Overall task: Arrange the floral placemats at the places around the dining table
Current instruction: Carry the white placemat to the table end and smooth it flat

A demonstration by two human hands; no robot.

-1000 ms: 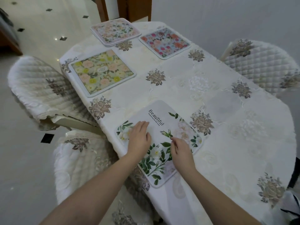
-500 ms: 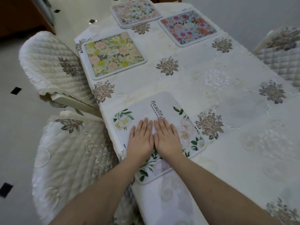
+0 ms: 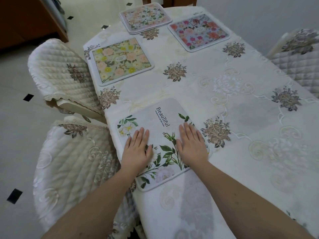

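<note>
Your left hand [image 3: 138, 150] lies flat, fingers straight and close together, on the white placemat [image 3: 160, 128] at the worktop's [image 3: 241, 161] 7 o'clock edge. Your right hand [image 3: 192, 144] presses it likewise, apart from the left. Three placemats lie toward 11 and 12 o'clock: yellow [image 3: 120, 61], pale [image 3: 145, 17], pink [image 3: 199, 31]. Quilted chairs [image 3: 63, 75] stand at 9 o'clock on a tiled floor [image 3: 19, 135]. Your palm hides the mat's right corner.
</note>
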